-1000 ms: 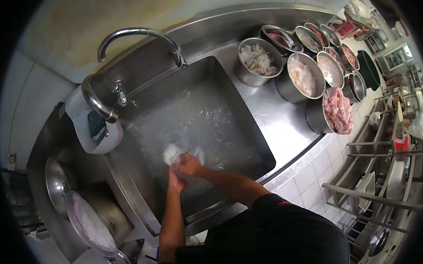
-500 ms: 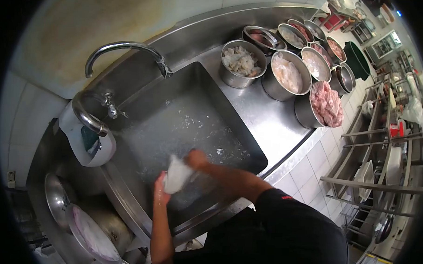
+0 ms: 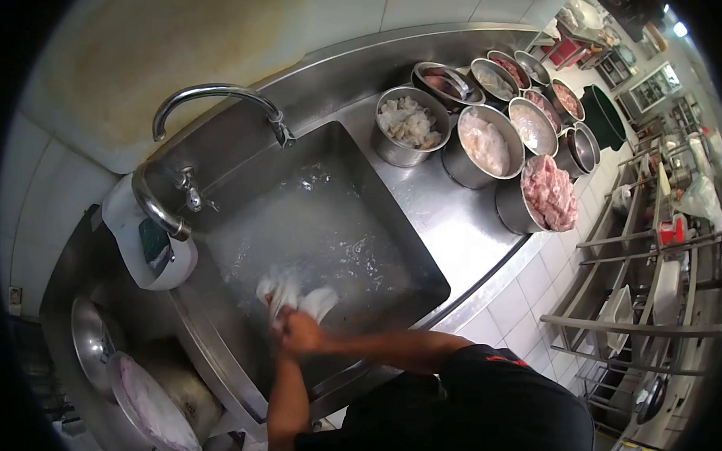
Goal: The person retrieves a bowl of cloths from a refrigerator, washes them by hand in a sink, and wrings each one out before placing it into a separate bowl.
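Observation:
A wet white cloth (image 3: 318,302) is bunched up in my hands, low over the cloudy water in the large metal sink (image 3: 387,206). My right hand (image 3: 301,332) is closed around the gathered cloth, near its lower end. My left hand (image 3: 276,324) grips it just beside the right one, partly covered by it, with some fingers showing among the folds. Loose folds of the cloth spread out beyond my fingers toward the water.
Two curved faucets (image 3: 222,93) rise at the sink's back-left corner, beside a white container (image 3: 176,268) holding a green scrubber. Several metal pots of meat (image 3: 549,192) crowd the right counter. Metal bowls (image 3: 94,343) lean at lower left, and metal racks (image 3: 636,324) stand at right.
My right hand has moved left and down to meet my left hand. The cloth, held up flatter before, is now bunched between both hands. The view has shifted slightly.

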`<state>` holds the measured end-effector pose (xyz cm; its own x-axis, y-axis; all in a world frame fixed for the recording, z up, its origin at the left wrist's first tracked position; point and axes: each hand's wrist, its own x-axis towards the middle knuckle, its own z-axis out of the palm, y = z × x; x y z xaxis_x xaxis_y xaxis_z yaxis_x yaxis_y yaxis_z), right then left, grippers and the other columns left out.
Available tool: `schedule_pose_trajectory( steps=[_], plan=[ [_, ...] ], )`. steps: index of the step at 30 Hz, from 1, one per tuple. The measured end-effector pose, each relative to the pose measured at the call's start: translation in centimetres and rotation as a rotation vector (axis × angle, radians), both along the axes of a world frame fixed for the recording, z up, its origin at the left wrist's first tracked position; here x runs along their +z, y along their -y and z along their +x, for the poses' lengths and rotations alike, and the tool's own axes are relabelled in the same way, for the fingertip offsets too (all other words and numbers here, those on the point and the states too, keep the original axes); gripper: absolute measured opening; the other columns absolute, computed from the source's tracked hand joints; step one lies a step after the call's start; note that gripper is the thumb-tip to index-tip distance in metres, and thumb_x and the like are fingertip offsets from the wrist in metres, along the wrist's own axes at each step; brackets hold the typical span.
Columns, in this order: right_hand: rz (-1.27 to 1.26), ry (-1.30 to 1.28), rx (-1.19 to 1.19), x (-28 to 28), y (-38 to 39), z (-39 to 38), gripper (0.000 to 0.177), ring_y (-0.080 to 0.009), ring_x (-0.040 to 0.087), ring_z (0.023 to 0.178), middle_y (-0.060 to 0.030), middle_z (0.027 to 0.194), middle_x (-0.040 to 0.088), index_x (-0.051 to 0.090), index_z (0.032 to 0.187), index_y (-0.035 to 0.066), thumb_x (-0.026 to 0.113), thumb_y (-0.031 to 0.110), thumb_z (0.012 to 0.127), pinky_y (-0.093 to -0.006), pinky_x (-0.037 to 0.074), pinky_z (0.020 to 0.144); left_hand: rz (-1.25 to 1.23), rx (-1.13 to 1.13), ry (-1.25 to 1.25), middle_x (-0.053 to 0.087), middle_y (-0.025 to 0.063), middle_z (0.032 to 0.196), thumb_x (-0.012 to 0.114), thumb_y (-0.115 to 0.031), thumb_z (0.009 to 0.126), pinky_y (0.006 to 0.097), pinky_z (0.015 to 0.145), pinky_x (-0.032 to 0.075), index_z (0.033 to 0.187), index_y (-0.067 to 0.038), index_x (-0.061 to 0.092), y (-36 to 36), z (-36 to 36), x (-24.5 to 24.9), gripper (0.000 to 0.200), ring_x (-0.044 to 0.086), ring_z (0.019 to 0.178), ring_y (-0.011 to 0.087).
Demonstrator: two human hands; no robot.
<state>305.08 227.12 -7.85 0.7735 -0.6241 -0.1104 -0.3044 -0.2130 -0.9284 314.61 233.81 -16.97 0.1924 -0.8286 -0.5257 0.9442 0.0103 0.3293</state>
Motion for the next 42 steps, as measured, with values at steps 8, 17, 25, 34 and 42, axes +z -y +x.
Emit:
schedule_pose_trajectory(
  steps=[8,17,25,34,42],
  plan=[
    [-0.062,0.005,-0.14,0.3,0.6,-0.2,0.036,-0.0373,0.062,0.073,-0.0196,0.076,0.062,0.064,0.071,0.002,0.057,0.034,0.085,-0.0476,0.048,0.068,0.237,-0.107,-0.023,0.055,0.0095,0.126,0.044,-0.037,0.095,0.043,0.1,0.041,0.127,-0.011,0.05,0.6,-0.6,7.4,0.042,0.052,0.117,0.0242],
    [-0.672,-0.744,-0.286,-13.3,15.4,-9.1,0.039,-0.0356,0.06,0.095,-0.0227,0.101,0.063,0.063,0.096,-0.002,0.056,0.036,0.088,-0.0463,0.046,0.08,0.956,-0.023,0.823,0.059,0.0129,0.111,0.073,-0.02,0.072,0.0366,0.088,0.043,0.119,-0.005,0.053,0.1,2.6,-0.2,0.053,0.055,0.102,0.0236],
    [0.18,-0.077,-0.291,-3.9,3.3,1.9,0.029,-0.0383,0.059,0.093,-0.0243,0.099,0.061,0.062,0.091,-0.005,0.067,0.019,0.075,-0.0411,0.048,0.079,0.174,0.094,0.035,0.054,0.0014,0.085,0.045,-0.065,0.088,0.0299,0.063,0.047,0.12,-0.015,0.053,3.5,-1.3,-1.5,0.06,0.054,0.077,0.0121],
    [-0.334,0.222,-0.158,4.9,0.5,1.4,0.032,-0.0358,0.06,0.066,-0.0174,0.073,0.057,0.064,0.068,0.0,0.071,0.03,0.078,-0.0432,0.049,0.061,-0.103,-0.131,-0.117,0.061,0.0047,0.089,0.044,-0.051,0.094,0.0381,0.077,0.05,0.091,-0.012,0.058,1.2,2.3,2.5,0.042,0.06,0.087,0.0198],
    [0.158,-0.395,-0.647,-4.9,14.7,-6.5,0.047,-0.0294,0.065,0.072,-0.0228,0.078,0.065,0.065,0.076,-0.001,0.069,0.045,0.081,-0.0407,0.048,0.061,0.17,-0.087,0.533,0.058,0.0023,0.089,0.065,-0.001,0.08,0.0258,0.068,0.041,0.119,-0.011,0.055,-0.1,6.6,6.6,0.042,0.055,0.078,0.0114]
  ],
)
